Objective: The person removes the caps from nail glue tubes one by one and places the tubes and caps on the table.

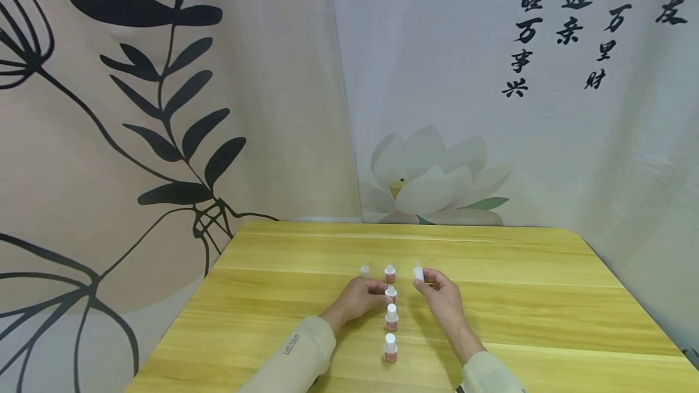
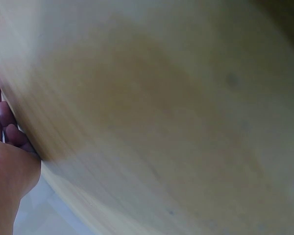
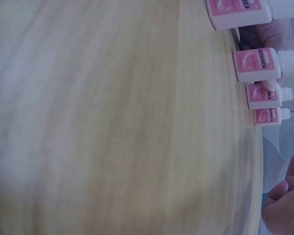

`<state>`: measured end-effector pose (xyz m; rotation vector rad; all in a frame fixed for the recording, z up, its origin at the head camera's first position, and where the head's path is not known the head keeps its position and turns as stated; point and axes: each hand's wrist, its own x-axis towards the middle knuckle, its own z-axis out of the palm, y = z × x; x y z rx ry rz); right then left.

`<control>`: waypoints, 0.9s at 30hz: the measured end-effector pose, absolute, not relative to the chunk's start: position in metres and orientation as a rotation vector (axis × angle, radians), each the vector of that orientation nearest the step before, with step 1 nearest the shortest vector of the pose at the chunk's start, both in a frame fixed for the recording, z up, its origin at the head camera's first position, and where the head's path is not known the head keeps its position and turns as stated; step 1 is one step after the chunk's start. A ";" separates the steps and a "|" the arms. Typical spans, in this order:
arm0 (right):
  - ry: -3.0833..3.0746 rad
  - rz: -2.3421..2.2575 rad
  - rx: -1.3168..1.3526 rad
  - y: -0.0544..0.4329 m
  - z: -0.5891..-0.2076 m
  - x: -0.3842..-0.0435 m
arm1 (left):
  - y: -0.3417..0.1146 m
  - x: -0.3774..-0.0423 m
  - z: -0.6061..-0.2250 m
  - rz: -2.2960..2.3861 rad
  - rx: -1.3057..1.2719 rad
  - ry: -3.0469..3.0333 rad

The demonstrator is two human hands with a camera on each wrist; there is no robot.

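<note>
Small white bottles with pink labels stand upright in a row on the table. My left hand (image 1: 360, 298) holds an uncapped bottle (image 1: 390, 299), second from the far end, at its side. Beyond it stands another uncapped bottle (image 1: 390, 277), its small neck showing. To the right of the row my right hand (image 1: 442, 297) pinches a white cap (image 1: 418, 274) with a thin stem pointing up. Another white cap (image 1: 364, 271) stands stem-up on the table, just past my left hand. In the right wrist view left-hand fingers show behind the bottles (image 3: 257, 64).
Nearer to me stand two bottles with tall white caps, the middle bottle (image 1: 391, 318) and the nearest bottle (image 1: 390, 349). The wooden table (image 1: 546, 308) ends at a printed cloth backdrop (image 1: 295, 108) behind it.
</note>
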<state>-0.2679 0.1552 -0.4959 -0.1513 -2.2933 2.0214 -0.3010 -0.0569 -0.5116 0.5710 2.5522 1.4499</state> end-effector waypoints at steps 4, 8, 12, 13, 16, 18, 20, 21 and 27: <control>-2.295 2.024 -0.158 0.154 -0.496 -0.268 | -0.057 -0.302 -0.512 1.446 0.571 2.556; -2.294 2.024 -0.156 0.155 -0.496 -0.268 | -0.057 -0.302 -0.512 1.437 0.587 2.565; -2.286 2.035 -0.151 0.155 -0.496 -0.268 | -0.057 -0.303 -0.512 1.445 0.592 2.557; -2.282 2.040 -0.150 0.155 -0.496 -0.268 | -0.057 -0.303 -0.512 1.447 0.591 2.555; -2.279 2.045 -0.150 0.155 -0.496 -0.268 | -0.057 -0.303 -0.512 1.450 0.586 2.549; -2.277 2.046 -0.148 0.155 -0.495 -0.268 | -0.057 -0.303 -0.512 1.449 0.583 2.550; -2.279 2.043 -0.144 0.155 -0.495 -0.268 | -0.057 -0.303 -0.512 1.444 0.585 2.557; -2.280 2.040 -0.141 0.155 -0.496 -0.268 | -0.057 -0.303 -0.512 1.438 0.583 2.560; -2.273 2.025 -0.145 0.155 -0.497 -0.269 | -0.056 -0.303 -0.513 1.432 0.568 2.553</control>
